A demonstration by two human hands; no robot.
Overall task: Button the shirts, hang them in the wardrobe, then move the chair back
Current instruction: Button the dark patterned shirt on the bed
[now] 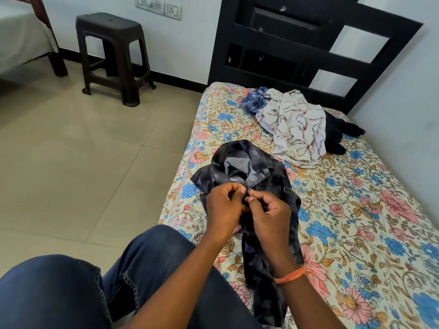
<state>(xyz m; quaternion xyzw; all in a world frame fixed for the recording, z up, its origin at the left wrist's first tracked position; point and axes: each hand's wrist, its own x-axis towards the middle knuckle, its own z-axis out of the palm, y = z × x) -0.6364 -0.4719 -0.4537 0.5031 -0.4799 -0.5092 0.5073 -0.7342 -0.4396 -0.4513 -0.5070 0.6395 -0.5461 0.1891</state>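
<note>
- Nearest the camera, denim-clad knees sit at lower left, and both forearms reach up-right over the bed (356, 210) with its floral sheet.
- Just beyond, the left hand (223, 207) and right hand (268, 214) meet, fingers curled, each pinching the front edge of the dark patterned shirt (266, 245) below its collar.
- That shirt lies along the bed's left side, long axis running near to far, collar at the far end; the placket sits directly under the fingertips, both hands equally close.
- Farther right, a white printed shirt (297, 129) lies heaped over a blue checked one (254, 100) and a black garment (339, 134).
- Far left, a dark stool (111, 55) stands on the tiled floor by the wall.
</note>
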